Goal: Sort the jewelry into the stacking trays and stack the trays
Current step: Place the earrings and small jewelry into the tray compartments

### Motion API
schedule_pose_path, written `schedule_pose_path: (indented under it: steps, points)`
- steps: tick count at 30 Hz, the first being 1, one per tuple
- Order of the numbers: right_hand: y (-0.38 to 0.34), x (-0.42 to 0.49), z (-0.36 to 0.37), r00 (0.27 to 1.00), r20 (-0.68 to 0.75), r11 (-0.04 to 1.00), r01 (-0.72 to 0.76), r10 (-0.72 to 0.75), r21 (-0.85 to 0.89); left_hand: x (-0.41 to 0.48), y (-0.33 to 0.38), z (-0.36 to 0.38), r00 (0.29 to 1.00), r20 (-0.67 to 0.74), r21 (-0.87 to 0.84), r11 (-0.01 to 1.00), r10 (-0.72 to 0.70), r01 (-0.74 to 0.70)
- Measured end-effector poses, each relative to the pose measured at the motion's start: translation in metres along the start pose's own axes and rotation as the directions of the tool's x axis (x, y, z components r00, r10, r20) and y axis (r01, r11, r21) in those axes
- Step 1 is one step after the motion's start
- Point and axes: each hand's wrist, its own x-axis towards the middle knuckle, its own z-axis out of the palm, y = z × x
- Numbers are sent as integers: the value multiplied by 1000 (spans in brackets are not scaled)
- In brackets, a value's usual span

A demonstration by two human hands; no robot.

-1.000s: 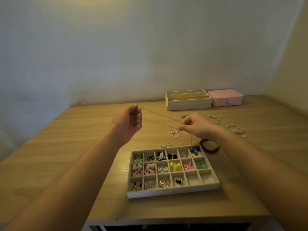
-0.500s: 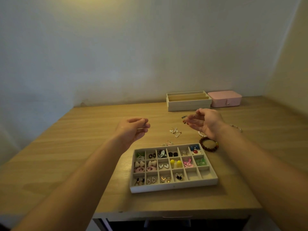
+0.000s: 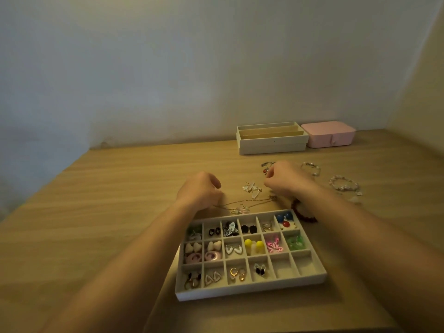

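A thin chain necklace [image 3: 249, 202] is seen lying on the wooden table [image 3: 108, 212] in the middle of the frame, just above the top edge of a compartment tray [image 3: 252, 288]. The chain is stretched between the two hands. The left hand [image 3: 199, 192] is held low at the chain's left end with its fingers curled downward; that end is hidden beneath the hand, so whether it is pinched cannot be told. The right hand [image 3: 287, 180] is placed right of centre above the chain's other end, its fingertips [image 3: 267, 183] drawn narrowly together; whether anything is held between them cannot be told.

The compartment tray is set in the lower middle of the frame, and earrings are sorted into most of its cells, among them a yellow ball pair [image 3: 253, 243] in the middle row. Loose earrings [image 3: 252, 188] are found on the table between the hands. A dark red bead bracelet [image 3: 303, 215] is partly covered by the right forearm, beside the tray's upper right corner. Two pale beaded bracelets [image 3: 344, 185] are laid further right. In the upper right, stacked trays [image 3: 272, 146] are set against the wall, with a pink jewelry box [image 3: 329, 135] just beside them.
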Motion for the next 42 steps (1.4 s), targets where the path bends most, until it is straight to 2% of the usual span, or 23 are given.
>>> schedule_pose_path:
  steps: [4,9,16,19,21,24,28,36,40,42]
  points:
    - [-16,11,5,993,52,977,98,-109,188,12,8,6,998,-55,-44,999,-1,-2]
    - [-26,25,19,994,52,989,86,-93,117,17,11,13,996,-90,-132,991,-13,1]
    - [-33,24,11,986,149,984,42,-69,175,20,11,13,993,-122,-218,976,-2,-25]
    - [-32,22,8,993,88,959,49,-77,280,16,13,9,989,-149,-260,965,8,-47]
    - [-32,19,4,995,46,897,64,-94,437,11,17,7,991,-133,-304,951,13,-54]
    - [-34,12,-7,988,51,763,78,-145,642,5,23,4,998,-35,-415,907,61,-70]
    - [-37,-5,-25,982,34,563,79,-187,823,-11,37,-4,991,47,-633,771,127,-69]
    - [-31,-39,-43,986,28,293,21,-162,956,-41,39,-9,979,160,-872,483,123,82]
    - [-24,-51,-41,986,59,233,-22,-153,972,-56,34,-14,983,131,-904,422,131,65]
    - [-20,-59,-39,983,82,215,-46,-164,976,-63,33,-18,986,106,-905,423,128,42]
